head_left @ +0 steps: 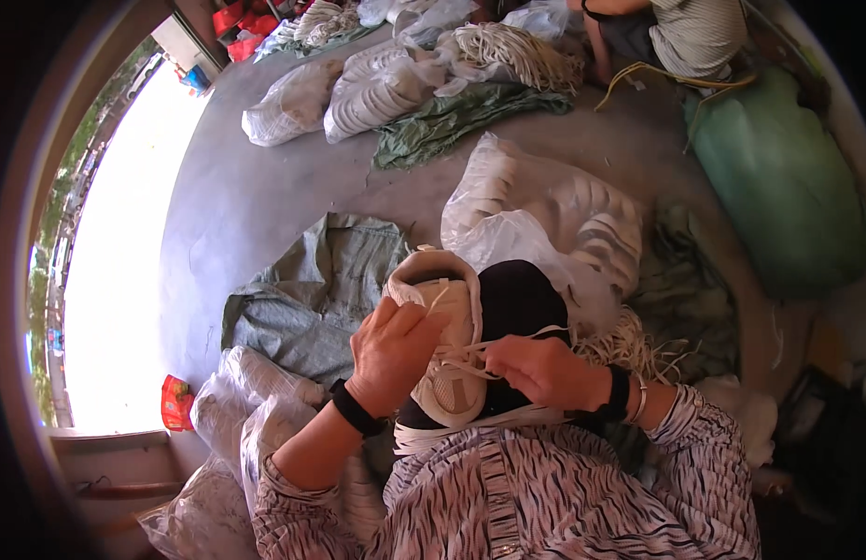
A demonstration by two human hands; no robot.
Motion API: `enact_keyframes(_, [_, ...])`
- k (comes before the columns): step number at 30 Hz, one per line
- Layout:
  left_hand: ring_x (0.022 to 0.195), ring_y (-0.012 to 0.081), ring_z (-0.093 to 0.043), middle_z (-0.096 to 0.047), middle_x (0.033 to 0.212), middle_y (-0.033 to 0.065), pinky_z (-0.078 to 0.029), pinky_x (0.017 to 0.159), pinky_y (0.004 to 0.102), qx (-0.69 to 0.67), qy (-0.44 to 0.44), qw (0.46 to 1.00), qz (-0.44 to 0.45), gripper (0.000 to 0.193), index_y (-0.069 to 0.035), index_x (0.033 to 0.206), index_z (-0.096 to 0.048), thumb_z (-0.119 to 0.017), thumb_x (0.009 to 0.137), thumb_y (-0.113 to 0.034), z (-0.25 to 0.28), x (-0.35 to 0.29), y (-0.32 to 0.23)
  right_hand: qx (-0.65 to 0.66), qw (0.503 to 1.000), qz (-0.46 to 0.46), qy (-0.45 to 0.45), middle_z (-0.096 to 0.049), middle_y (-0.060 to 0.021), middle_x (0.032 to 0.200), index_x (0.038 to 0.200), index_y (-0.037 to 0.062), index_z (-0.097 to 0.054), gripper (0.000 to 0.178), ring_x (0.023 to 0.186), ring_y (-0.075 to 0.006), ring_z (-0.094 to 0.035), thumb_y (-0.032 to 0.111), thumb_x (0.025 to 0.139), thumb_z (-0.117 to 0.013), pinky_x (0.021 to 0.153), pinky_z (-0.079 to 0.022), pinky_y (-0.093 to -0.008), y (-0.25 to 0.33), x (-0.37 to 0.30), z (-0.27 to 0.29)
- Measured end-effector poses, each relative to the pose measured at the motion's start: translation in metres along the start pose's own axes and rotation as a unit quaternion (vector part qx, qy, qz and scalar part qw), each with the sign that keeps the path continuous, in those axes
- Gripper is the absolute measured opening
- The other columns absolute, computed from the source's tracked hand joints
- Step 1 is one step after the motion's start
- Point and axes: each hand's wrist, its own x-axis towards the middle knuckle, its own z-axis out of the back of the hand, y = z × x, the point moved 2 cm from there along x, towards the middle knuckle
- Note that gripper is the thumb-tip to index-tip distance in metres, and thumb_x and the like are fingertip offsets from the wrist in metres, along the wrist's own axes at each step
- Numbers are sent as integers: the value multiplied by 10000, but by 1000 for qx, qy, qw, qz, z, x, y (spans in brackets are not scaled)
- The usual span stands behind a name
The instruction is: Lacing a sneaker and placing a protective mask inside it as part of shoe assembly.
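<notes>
A cream sneaker [454, 397] rests on my lap, its toe toward me and its opening facing away. My left hand [391, 350] is closed at the left side of the shoe, with a light shoelace [439, 297] sticking up at its fingertips. On the other side, my right hand [537, 371] pinches lace strands close to the eyelets. Loose laces [470, 355] cross over the shoe between the two hands. More pale laces [484, 425] lie across my lap below the toe. Dark fabric [522, 294] shows beneath and beside the shoe.
A clear bag of shoes [545, 201] sits just ahead, with a bundle of laces [634, 345] to my right. Green-grey sacking [316, 289] lies left; plastic bags [237, 401] are nearby. A full green sack [778, 182] stands right, near another person [690, 37].
</notes>
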Motion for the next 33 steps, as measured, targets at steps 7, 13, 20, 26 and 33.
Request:
enact_keyframes(7, [705,232,-539,-509,813,51,-464,598,337,-143,-114,972,149,178,-97,921,-613,-612,749,-49,-29,-27,0,-73,988,-127,54,-594,-54,692,994,30,-549,147,553,-117,-584,167,944,-532,514,-444,-258,-29,8,2])
enact_keyframes(13, [665,243,-554,-507,848,82,-465,587,338,-179,-62,962,194,173,-74,921,-544,-643,780,-89,-42,-49,8,333,862,-369,-98,-483,82,639,870,73,-571,110,476,-11,-425,171,879,-619,407,-298,-171,-66,15,50])
enact_keyframes(20, [717,224,-555,-524,864,85,-462,612,328,-240,4,926,292,277,-57,956,-514,-698,764,-131,-42,-79,8,226,836,-474,-160,-563,30,695,933,40,-633,114,440,-9,-422,130,892,-575,382,-307,-157,-117,-35,95])
enact_keyframes(26, [655,198,-522,-525,821,86,-429,590,295,-274,13,917,288,181,-29,915,-512,-645,809,-91,-40,-90,12,69,956,-228,-173,-674,-80,819,1021,-26,-634,199,485,-99,-566,104,929,-514,459,-451,-216,-18,-5,68])
enact_keyframes(33, [604,97,-458,-509,743,40,-384,546,259,-306,-83,891,325,99,-33,922,-497,-572,887,-88,-36,-83,16,28,972,-218,80,-634,-187,795,1012,4,-627,205,725,-328,-628,148,881,-563,629,-494,-352,-1,-13,-6])
